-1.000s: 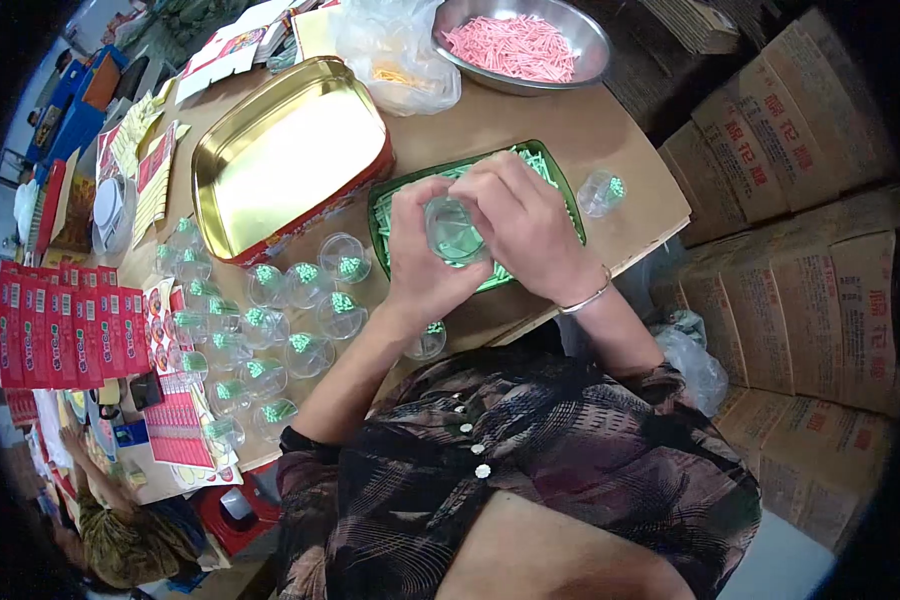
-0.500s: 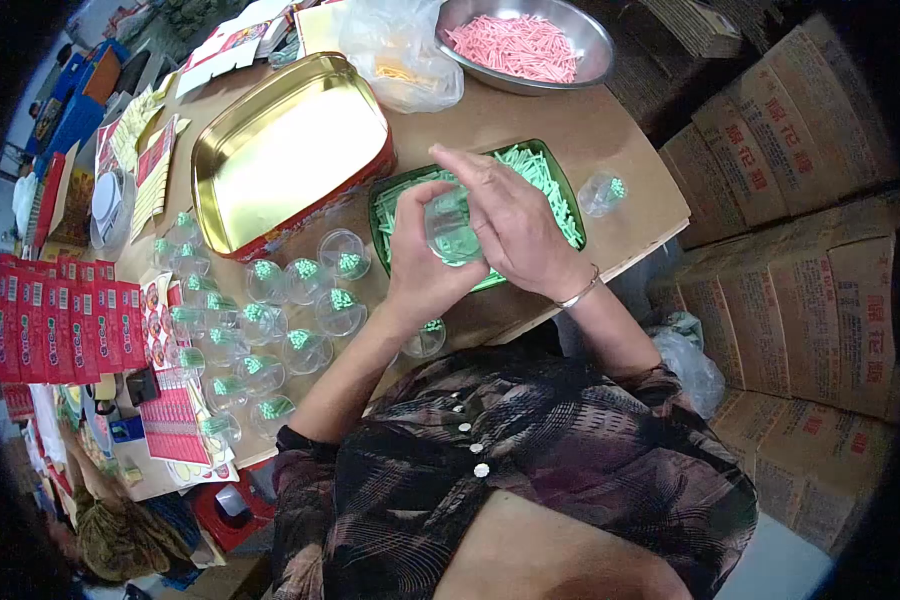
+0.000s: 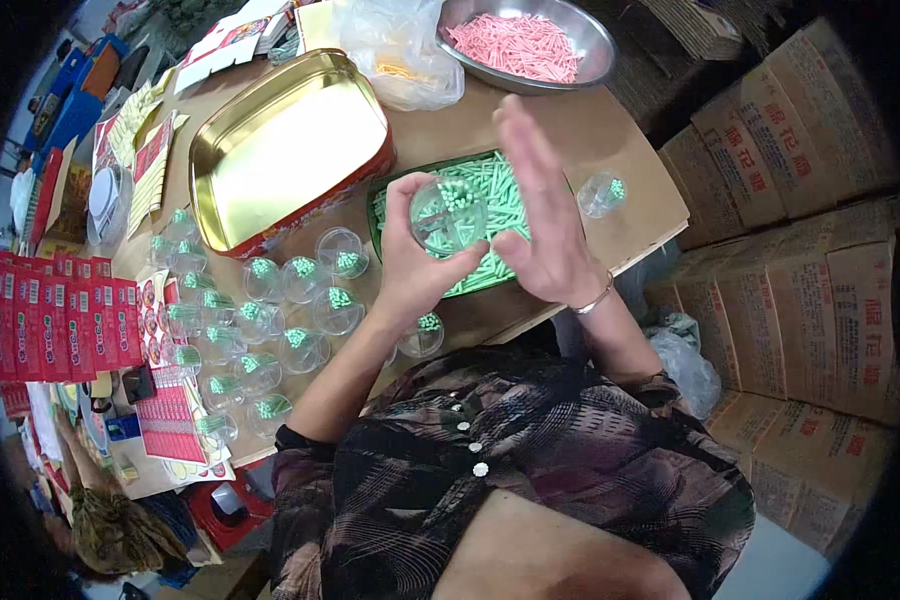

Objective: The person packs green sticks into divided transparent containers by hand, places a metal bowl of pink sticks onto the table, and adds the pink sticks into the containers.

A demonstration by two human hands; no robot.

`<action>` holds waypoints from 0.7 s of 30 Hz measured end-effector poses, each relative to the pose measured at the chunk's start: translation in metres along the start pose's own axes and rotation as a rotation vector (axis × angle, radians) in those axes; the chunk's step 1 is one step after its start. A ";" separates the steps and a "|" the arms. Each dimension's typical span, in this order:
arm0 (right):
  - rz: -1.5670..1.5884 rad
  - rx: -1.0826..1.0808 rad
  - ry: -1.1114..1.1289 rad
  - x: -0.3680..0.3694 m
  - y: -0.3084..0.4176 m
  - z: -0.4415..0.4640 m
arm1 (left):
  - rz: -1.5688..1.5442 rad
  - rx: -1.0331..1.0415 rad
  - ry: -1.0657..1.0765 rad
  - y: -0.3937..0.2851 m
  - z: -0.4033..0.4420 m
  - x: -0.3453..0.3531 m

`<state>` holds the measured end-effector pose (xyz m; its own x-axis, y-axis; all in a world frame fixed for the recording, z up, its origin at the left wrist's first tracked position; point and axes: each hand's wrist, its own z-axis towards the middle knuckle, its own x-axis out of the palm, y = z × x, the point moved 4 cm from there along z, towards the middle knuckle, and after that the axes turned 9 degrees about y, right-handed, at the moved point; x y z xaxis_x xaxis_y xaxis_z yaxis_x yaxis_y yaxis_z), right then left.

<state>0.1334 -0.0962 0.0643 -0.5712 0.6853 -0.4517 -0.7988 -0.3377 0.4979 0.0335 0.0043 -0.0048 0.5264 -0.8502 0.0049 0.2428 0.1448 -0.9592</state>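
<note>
Green sticks [image 3: 459, 192] bunch in the clear plastic cup [image 3: 423, 214] the left hand [image 3: 414, 264] encircles above the tray [image 3: 374, 206] by the tabletop's [image 3: 625, 150] near edge, seemingly mid-packing, calling for steadiness beside the flat, empty right hand [image 3: 548, 222].

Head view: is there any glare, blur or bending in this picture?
In the head view, white glare washes out the inside of the gold-lined tin; in the same view, the raised fingers of the right hand look slightly smeared, perhaps from motion; and the head view's rounded black corners suggest a wide, bending lens.
</note>
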 end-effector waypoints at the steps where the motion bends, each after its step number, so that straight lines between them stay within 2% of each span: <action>1: -0.073 0.004 0.103 0.002 -0.001 -0.003 | 0.026 0.020 0.003 0.000 0.000 0.000; 4: -0.291 0.020 0.401 0.008 -0.004 -0.013 | 0.110 0.079 0.021 -0.002 0.002 -0.001; 9: -0.332 0.076 0.589 0.005 -0.003 -0.019 | 0.139 0.115 0.033 -0.014 0.004 -0.001; 10: -0.336 0.079 0.580 0.001 -0.002 -0.020 | 0.141 0.118 0.042 -0.016 0.005 -0.001; 14: 0.045 0.271 0.193 -0.023 -0.009 -0.023 | 0.159 0.119 0.002 -0.018 0.002 -0.004; 19: 0.036 0.314 0.235 -0.003 -0.010 -0.040 | 0.053 -0.014 -0.009 0.002 -0.002 -0.005; 21: -0.019 0.344 0.242 -0.008 -0.017 -0.051 | 0.102 -0.027 -0.015 0.010 -0.003 -0.006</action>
<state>0.1418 -0.1289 0.0223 -0.6176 0.5045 -0.6034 -0.7234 -0.0634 0.6875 0.0308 0.0096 -0.0156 0.5595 -0.8241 -0.0886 0.1658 0.2160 -0.9622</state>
